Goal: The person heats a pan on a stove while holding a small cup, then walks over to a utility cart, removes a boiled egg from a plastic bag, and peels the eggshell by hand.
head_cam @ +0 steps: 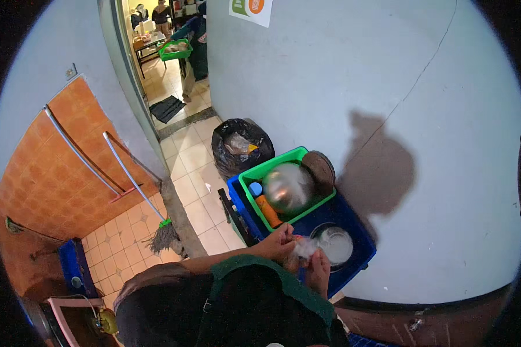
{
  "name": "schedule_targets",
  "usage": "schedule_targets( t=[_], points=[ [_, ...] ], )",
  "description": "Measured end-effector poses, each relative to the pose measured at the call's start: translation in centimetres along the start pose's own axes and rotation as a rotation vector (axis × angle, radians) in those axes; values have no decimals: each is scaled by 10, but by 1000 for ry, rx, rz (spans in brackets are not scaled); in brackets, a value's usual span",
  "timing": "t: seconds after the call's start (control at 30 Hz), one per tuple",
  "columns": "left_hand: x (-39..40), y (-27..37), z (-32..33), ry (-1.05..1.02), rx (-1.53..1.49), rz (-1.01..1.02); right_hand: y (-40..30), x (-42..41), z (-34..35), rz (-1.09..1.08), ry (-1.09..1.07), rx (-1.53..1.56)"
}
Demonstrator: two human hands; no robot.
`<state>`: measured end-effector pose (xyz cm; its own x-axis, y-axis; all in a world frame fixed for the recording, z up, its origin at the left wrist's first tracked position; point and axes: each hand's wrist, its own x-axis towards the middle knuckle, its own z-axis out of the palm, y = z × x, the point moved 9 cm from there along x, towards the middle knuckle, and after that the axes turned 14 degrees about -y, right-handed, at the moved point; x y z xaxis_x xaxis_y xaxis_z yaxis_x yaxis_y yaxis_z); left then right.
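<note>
My left hand and my right hand pinch a small crumpled clear plastic bag between them. Something reddish shows at the bag's upper edge, too blurred to name. Just beyond the bag, a round container with a whitish top sits on the blue plastic tub or cart top. Farther forward, a green plastic basket rests on the same blue surface. It holds a shiny metal bowl, an orange cylindrical item, a blue-capped item and a dark brown round object.
A black-bagged trash bin stands beyond the cart near the doorway. In the doorway a person carries a green basket; a dark mat lies there. At left are a mop, a squeegee and a blue bin. A wall borders the right.
</note>
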<state>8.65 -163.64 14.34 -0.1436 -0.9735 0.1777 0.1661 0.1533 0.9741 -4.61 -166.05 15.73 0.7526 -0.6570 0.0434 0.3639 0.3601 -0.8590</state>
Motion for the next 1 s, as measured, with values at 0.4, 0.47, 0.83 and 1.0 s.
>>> schedule_targets(
  t=[0.4,0.47,0.83,1.0],
  points=[
    [-2,-12,53,-383,-345,-481,-51,13,-67,-331,398,-311],
    [1,-24,51,-363,-363,-529,-70,2,-53,-285,454,-945],
    [2,-30,44,-142,-646,-477,-2,-6,-38,79,217,-289],
    [8,-10,51,-59,-520,-529,-8,-16,-39,28,343,-94]
  ],
)
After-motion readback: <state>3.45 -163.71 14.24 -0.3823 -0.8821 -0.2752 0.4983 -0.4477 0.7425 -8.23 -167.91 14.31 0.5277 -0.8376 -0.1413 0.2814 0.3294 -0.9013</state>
